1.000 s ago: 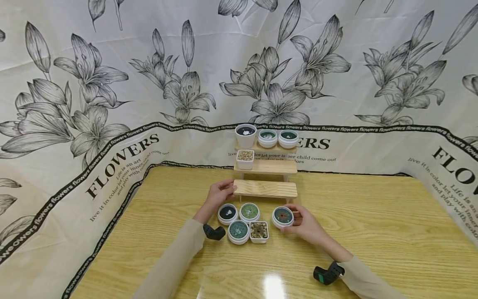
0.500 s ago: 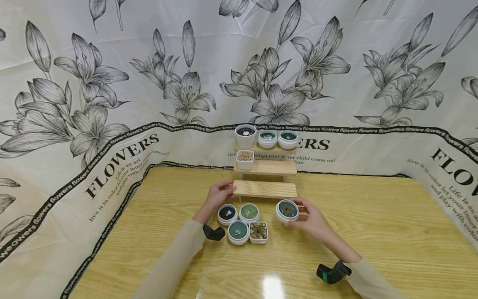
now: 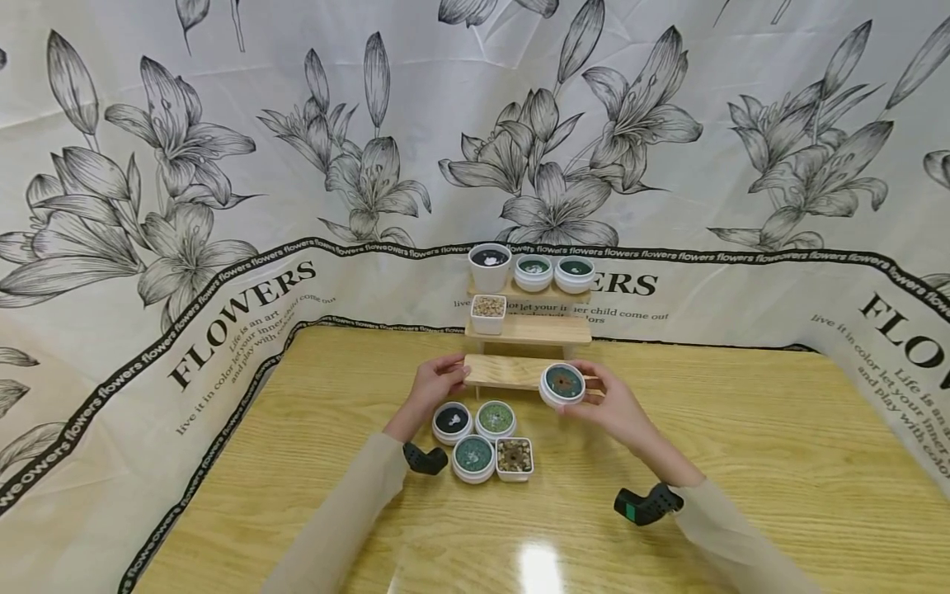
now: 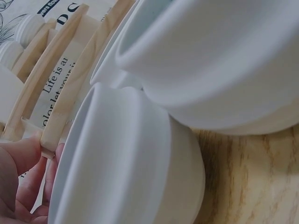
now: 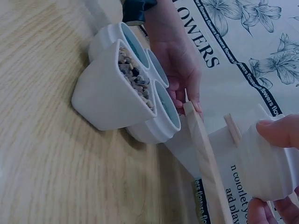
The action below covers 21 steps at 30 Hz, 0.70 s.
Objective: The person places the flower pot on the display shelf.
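Note:
My right hand (image 3: 616, 408) holds a round white pot (image 3: 562, 386) with a blue-green top and a brown centre. In the head view this pot overlaps the right part of the lowest step of a wooden tiered stand (image 3: 505, 371); the right wrist view shows it held up, apart from the step. My left hand (image 3: 434, 388) pinches the left end of that step, thumb on top and fingers below, as the left wrist view shows. In front of the stand sit a dark-topped pot (image 3: 452, 422), a light green pot (image 3: 496, 419), a teal pot (image 3: 473, 454) and a square pot of pebbles (image 3: 514, 456).
The top step bears a tall white pot (image 3: 490, 266) and two round green-topped pots (image 3: 533, 273). On the middle step's left end stands a square pot of light gravel (image 3: 488, 313). A flower-printed cloth (image 3: 356, 198) hangs behind the wooden table (image 3: 742, 462).
My right hand has lifted the round pot off the table and carried it forward to the lowest step. My left hand stays at the step's left end.

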### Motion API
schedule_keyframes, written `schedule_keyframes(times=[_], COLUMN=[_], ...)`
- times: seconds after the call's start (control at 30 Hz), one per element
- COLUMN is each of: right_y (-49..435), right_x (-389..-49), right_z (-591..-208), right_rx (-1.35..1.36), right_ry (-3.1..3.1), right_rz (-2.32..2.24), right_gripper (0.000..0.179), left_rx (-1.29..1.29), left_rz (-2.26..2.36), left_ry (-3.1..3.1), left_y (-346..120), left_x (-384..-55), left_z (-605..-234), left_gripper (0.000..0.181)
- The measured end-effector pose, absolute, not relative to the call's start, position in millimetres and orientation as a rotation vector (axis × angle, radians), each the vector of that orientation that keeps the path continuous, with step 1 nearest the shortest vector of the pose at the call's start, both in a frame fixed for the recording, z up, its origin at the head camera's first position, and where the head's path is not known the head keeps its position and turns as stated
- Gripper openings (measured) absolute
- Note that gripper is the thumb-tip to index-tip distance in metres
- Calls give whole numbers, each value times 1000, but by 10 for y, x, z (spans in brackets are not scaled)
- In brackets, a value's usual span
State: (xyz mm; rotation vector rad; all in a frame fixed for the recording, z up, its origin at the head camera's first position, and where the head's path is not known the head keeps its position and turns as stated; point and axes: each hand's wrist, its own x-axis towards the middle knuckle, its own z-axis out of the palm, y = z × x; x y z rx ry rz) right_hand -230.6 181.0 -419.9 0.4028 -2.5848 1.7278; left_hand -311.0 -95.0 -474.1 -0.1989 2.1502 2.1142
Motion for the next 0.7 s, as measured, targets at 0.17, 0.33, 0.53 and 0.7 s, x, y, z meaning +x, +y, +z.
schedule_keyframes(times=[0.17, 0.33, 0.53, 0.7], right_y=[1743, 1690, 1653, 1620], right_x=[-2422, -2541, -2682, -2794], right_z=[-4133, -4078, -4020, -3962], right_rx=[398, 385, 391, 421], right_ry=[-2566, -2565, -2565, -2552], right_rz=[1740, 1728, 1713, 1693], right_gripper=[70, 69, 68, 67], left_rx=[-198, -210, -203, -193], left_rz=[2115, 2105, 2104, 2106], left_ry=[2146, 2149, 2152, 2158], left_y=[-959, -959, -962, -960], left_x=[-3115, -3120, -3121, -3127], left_z=[-4744, -4754, -4761, -4766], left_gripper=[38, 38, 38, 39])
